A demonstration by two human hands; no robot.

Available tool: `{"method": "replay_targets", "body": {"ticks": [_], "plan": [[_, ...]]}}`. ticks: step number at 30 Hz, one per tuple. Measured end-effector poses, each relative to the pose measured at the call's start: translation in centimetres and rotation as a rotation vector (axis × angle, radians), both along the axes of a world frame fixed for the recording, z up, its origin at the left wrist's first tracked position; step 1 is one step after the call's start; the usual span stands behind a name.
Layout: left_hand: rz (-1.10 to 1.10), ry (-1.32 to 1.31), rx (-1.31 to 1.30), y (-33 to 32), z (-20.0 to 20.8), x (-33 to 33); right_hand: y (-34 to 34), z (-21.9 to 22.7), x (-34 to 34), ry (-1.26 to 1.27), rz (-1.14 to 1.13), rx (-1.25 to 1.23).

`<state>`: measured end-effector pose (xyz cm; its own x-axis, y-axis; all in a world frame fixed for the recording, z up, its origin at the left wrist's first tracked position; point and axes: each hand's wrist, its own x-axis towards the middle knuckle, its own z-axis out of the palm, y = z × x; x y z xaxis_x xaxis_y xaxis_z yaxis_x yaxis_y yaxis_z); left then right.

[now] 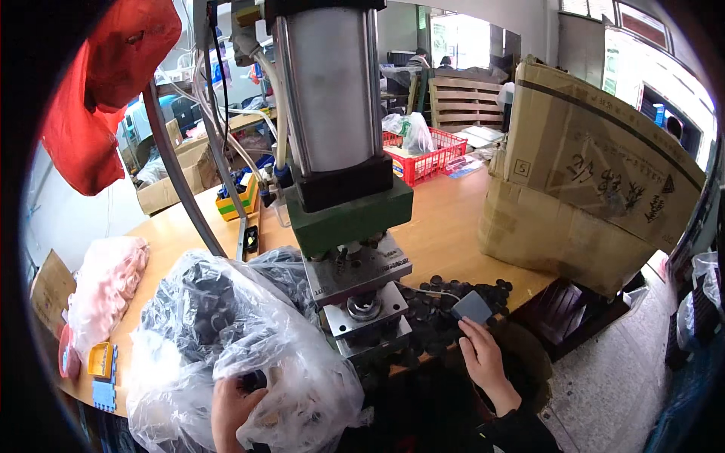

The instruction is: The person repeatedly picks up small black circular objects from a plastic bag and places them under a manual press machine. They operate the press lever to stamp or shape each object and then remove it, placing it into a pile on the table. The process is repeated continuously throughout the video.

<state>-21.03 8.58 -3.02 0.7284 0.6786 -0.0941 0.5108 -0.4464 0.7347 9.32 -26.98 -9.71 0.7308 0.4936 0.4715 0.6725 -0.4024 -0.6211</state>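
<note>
At the mouth of a clear plastic bag [291, 392] full of black round pieces [200, 302], my left hand [232, 411] curls its fingers and thumb around a small black round piece [253, 380]. The bag's film partly covers that hand. To the right, my right hand [483, 362] has its fingers stretched out, the tips at the lower edge of a grey square block [473, 308]. This block rests among several loose black discs [434, 332]. Between my hands stands a press [343, 204] with a metal cylinder, a green block and a steel die [366, 308].
A large cardboard box [589, 181] stands at the right, above a dark crate [566, 317]. Behind the press is a red basket [430, 155]. At left are a pink bag [109, 283], a small yellow tray [100, 359] and a metal frame post [177, 166]. Red cloth [106, 90] hangs upper left.
</note>
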Motion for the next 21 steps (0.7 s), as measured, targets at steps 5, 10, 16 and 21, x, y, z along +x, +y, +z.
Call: {"method": "replay_targets", "body": {"ticks": [5, 10, 16, 21], "plan": [[-0.158, -0.579, -0.735, -7.6, 3.9, -0.2, 2.4, 1.4, 0.0, 0.037, 0.178, 0.012], [-0.259, -0.639, -0.902, -13.0, 0.9, 2.7, 8.1, 5.5, -1.7, -0.180, 0.200, 0.170], [-0.168, -0.665, -1.008, -13.6, -1.1, 2.8, 11.0, 6.8, -1.1, -0.258, 0.201, 0.135], [-0.081, -0.726, -0.944, -12.6, -1.2, 1.7, 10.5, 6.0, 1.0, -0.132, 0.143, 0.114]]}}
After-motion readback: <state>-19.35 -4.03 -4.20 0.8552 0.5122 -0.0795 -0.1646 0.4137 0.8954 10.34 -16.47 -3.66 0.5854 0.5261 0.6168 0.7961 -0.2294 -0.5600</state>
